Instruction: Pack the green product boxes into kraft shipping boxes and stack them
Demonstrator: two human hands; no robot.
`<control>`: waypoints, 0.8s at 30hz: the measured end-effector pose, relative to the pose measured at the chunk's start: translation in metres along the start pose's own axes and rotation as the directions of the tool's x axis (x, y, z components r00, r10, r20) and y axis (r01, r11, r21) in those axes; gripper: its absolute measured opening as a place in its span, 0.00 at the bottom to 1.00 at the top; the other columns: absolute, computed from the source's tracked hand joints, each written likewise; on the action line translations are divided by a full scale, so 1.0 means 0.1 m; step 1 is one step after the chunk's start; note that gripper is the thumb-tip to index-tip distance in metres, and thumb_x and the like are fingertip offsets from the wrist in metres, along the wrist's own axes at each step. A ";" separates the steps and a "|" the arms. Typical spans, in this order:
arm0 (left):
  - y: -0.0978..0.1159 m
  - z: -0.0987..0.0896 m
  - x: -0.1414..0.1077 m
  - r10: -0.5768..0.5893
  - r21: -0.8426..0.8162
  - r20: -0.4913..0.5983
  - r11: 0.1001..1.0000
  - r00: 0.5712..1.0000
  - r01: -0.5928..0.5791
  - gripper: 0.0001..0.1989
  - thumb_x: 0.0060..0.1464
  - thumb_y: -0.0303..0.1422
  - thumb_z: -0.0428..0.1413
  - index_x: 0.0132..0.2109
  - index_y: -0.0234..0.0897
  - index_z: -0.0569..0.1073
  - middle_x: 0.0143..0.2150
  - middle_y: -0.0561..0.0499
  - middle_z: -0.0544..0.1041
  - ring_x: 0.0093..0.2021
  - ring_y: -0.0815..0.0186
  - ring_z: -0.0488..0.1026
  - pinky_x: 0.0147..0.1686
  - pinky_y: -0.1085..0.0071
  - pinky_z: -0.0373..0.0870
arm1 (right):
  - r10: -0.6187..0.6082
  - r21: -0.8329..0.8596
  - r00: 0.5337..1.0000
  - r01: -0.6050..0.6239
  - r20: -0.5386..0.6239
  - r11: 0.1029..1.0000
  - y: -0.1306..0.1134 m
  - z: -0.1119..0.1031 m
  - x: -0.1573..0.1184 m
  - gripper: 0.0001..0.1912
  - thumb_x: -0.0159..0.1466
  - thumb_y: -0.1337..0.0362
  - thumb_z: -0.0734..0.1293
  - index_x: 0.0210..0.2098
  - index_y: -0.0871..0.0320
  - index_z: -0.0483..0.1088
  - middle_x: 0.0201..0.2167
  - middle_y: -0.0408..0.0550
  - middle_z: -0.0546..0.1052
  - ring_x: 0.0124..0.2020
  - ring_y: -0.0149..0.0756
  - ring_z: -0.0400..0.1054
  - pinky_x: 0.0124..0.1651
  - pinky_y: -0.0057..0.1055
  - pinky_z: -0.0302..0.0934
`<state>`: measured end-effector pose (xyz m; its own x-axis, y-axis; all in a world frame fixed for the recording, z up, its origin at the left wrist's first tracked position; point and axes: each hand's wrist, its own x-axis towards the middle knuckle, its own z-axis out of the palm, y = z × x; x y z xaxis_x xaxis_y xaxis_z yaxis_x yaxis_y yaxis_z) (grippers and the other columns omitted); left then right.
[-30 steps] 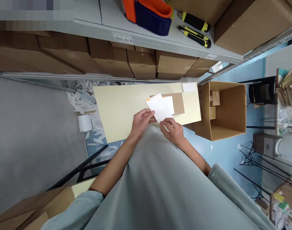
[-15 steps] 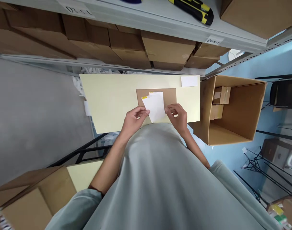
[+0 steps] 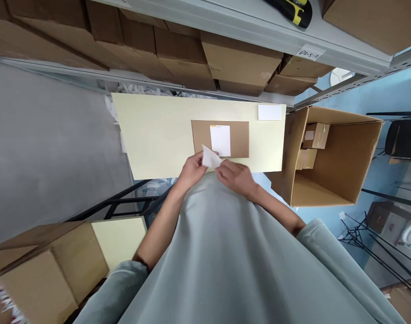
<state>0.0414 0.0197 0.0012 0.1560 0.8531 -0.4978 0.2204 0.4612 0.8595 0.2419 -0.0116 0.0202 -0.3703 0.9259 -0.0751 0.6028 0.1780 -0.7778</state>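
Note:
A small white paper (image 3: 210, 158), bent at a slant, hangs between my two hands over the table's near edge. My left hand (image 3: 192, 169) pinches its left side, and my right hand (image 3: 236, 177) is closed on its lower right corner. Just beyond them a second white sheet (image 3: 220, 139) with a yellow mark at its top lies flat on a brown cardboard piece (image 3: 239, 140). That cardboard rests on the pale yellow tabletop (image 3: 151, 139).
Another white slip (image 3: 269, 112) lies at the table's back right. An open carton (image 3: 343, 162) holding small boxes stands to the right. Brown boxes (image 3: 241, 60) fill the shelf beyond. An open carton (image 3: 39, 283) is at the lower left.
One paper has been drawn toward my body and bent, leaving the other flat on the cardboard. My right hand has moved left and closed on the paper's corner. The view has shifted slightly.

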 end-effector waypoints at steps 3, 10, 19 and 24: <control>-0.02 -0.07 -0.02 -0.038 -0.099 0.064 0.994 0.997 0.044 0.26 0.52 0.51 0.67 0.52 0.41 0.84 0.52 0.39 0.88 0.59 0.47 0.82 0.58 0.57 0.80 | -0.153 -0.086 0.974 0.169 0.170 0.982 -0.17 0.16 -0.09 0.15 0.77 0.67 0.65 0.32 0.51 0.70 0.36 0.44 0.80 0.32 0.33 0.71 0.34 0.31 0.68; -0.07 -0.23 -0.10 0.010 0.002 -0.016 1.000 1.000 -0.010 0.16 0.50 0.45 0.67 0.42 0.41 0.83 0.48 0.44 0.87 0.49 0.53 0.83 0.51 0.60 0.81 | -0.013 0.089 0.996 0.020 -0.084 0.996 -0.28 0.01 -0.04 0.13 0.78 0.55 0.67 0.38 0.48 0.78 0.39 0.45 0.82 0.29 0.31 0.73 0.37 0.32 0.73; -0.24 -0.19 0.22 0.061 0.081 -0.125 0.995 0.990 -0.051 0.15 0.59 0.48 0.62 0.40 0.41 0.81 0.38 0.48 0.84 0.38 0.60 0.78 0.44 0.64 0.76 | 0.400 0.354 0.876 -0.295 -0.271 0.887 0.13 0.00 0.44 0.19 0.73 0.45 0.72 0.34 0.53 0.77 0.36 0.44 0.80 0.31 0.33 0.72 0.39 0.32 0.72; -0.32 -0.09 0.57 0.090 0.318 -0.164 0.947 0.982 -0.033 0.08 0.59 0.38 0.59 0.36 0.41 0.80 0.39 0.47 0.83 0.37 0.60 0.76 0.44 0.64 0.73 | 0.568 0.271 0.786 -0.507 -0.245 0.818 0.50 0.11 0.69 0.12 0.72 0.59 0.74 0.32 0.55 0.75 0.36 0.44 0.82 0.36 0.35 0.74 0.46 0.33 0.70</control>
<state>0.0342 0.0560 -0.0537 0.0149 0.9195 -0.3929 0.5098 0.3310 0.7940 0.2383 0.0577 -0.0308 0.2242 0.9104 -0.3478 0.4894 -0.4138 -0.7676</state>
